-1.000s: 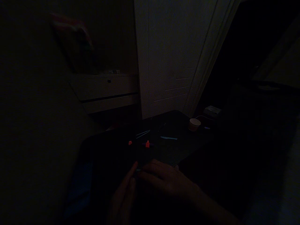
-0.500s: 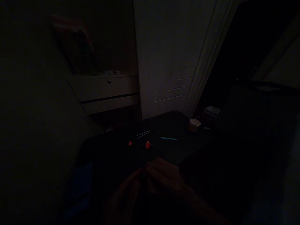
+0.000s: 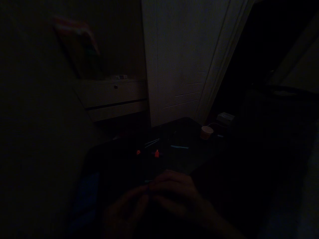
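Note:
The scene is very dark. My left hand point(image 3: 127, 207) and my right hand point(image 3: 174, 191) meet at the fingertips over the near part of the dark table point(image 3: 119, 166). Both are closed in a pinch around something small and dark that I cannot make out. Just past the fingertips a small pale bluish piece point(image 3: 148, 181) shows. Beyond the hands lie a bright orange piece point(image 3: 157, 153) resting on a dark part, and a smaller orange piece point(image 3: 138, 152) to its left. A light blue plastic knife point(image 3: 179, 147) lies farther right.
Tweezers point(image 3: 152, 143) lie behind the orange pieces. A paper cup point(image 3: 206, 132) stands at the right far edge. A dark blue flat object point(image 3: 86, 199) is at the left. Behind the table are a pale door point(image 3: 179, 59) and a drawer cabinet point(image 3: 114, 93).
Both hands have shifted slightly down and to the left, still together. The small bluish piece beyond the fingertips has come into sight. The things on the table have stayed put.

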{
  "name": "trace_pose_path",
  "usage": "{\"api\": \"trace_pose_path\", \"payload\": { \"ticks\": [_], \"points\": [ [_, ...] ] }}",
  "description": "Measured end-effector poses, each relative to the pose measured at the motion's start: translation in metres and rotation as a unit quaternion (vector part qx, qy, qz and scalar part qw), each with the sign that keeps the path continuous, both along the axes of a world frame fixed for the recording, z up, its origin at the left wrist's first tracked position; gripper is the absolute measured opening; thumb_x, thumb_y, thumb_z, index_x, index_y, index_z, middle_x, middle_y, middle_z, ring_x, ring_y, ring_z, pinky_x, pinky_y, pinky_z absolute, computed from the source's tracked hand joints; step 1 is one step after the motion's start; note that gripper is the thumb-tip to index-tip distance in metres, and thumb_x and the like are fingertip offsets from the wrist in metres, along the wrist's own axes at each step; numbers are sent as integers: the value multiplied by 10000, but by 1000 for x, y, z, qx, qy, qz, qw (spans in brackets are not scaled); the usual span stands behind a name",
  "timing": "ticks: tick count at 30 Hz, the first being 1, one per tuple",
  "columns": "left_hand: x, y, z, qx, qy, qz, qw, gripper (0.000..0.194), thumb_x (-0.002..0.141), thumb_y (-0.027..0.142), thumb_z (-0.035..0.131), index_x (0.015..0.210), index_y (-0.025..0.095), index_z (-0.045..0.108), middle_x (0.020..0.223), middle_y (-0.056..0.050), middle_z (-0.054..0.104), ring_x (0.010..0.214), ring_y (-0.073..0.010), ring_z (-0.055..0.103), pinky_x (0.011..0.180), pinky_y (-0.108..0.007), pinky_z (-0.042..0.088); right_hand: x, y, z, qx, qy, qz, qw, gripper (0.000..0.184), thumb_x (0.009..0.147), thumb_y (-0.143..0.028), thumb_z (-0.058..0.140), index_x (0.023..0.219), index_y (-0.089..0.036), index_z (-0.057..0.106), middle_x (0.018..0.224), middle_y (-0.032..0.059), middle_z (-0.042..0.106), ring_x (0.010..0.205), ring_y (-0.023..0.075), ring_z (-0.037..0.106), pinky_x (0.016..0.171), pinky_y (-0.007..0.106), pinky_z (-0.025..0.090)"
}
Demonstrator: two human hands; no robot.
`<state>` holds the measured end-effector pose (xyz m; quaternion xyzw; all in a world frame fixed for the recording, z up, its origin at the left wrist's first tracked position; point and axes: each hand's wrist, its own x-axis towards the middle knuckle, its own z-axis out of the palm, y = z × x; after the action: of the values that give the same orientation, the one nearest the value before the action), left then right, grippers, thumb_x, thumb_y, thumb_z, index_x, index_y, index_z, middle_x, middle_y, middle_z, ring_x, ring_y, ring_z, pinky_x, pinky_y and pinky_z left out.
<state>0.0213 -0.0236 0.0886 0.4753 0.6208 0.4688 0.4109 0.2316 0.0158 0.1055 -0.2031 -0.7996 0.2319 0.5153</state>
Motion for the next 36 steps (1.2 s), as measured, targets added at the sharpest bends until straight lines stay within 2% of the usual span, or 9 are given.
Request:
{"api": "trace_pose_path", "payload": {
  "ticks": [3,7,12,17,21,25,29,31,36],
  "points": [
    [-3,-1,1,2,-2,-18,1000,359,686,579,873,821,247,864,839,-72,864,774,-288,835,760,-317,696,-1,0,0,32,-60,-13,998,170,1042,-211,692,1207,-177,715,1064,92,787,957,185,745,831,281,627],
    [1,-3,2,31,-44,-21,998,248,657,455,898,718,228,818,686,-46,805,622,-254,779,597,-291,649,-6,-3,-1,100,-61,-10,993,132,1028,-161,643,1156,-142,668,958,90,772,855,186,701,759,289,588],
    [13,-3,-1,55,-76,15,995,201,664,388,888,664,219,780,746,-47,810,693,-254,775,655,-312,637,-12,-7,-1,85,-40,-21,995,60,1035,-147,612,1070,-172,654,865,52,746,747,164,666,682,274,550],
    [9,0,-4,49,-83,20,995,190,694,394,870,681,221,794,751,-50,815,731,-251,794,703,-306,652,-22,-6,-12,67,-2,-44,997,88,983,-126,627,1033,-192,657,856,38,742,742,165,685,692,281,553],
    [3,-3,-2,16,-36,-9,999,292,750,513,855,840,234,868,871,-75,864,838,-284,832,803,-325,684,-27,-5,-17,-9,82,-111,990,78,973,-138,660,1004,-206,682,820,12,740,706,150,696,674,254,563],
    [1,-7,3,46,47,-4,998,309,808,543,813,966,289,891,1034,-52,879,969,-295,840,884,-333,684,-17,-7,-7,-54,45,-79,994,141,1028,-178,690,1149,-185,761,974,57,778,824,151,751,746,234,608],
    [1,-5,9,121,113,-36,986,192,784,408,850,957,337,894,1035,-15,878,961,-281,839,918,-343,679,-6,-6,0,-18,9,-48,999,222,1088,-225,646,1267,-186,772,1033,88,797,907,170,775,799,251,633],
    [4,-6,10,161,106,-43,980,153,802,393,831,934,349,895,994,-9,878,909,-264,837,913,-335,678,-4,-7,2,17,15,-40,999,232,1105,-226,615,1277,-183,764,1010,88,805,888,171,773,777,255,638],
    [13,-14,3,187,57,32,980,101,779,369,837,867,355,885,959,0,874,932,-290,831,902,-384,686,-10,-15,3,54,37,-55,996,258,1118,-197,575,1323,-203,730,1009,85,821,863,187,774,743,288,645]
  ]
}}
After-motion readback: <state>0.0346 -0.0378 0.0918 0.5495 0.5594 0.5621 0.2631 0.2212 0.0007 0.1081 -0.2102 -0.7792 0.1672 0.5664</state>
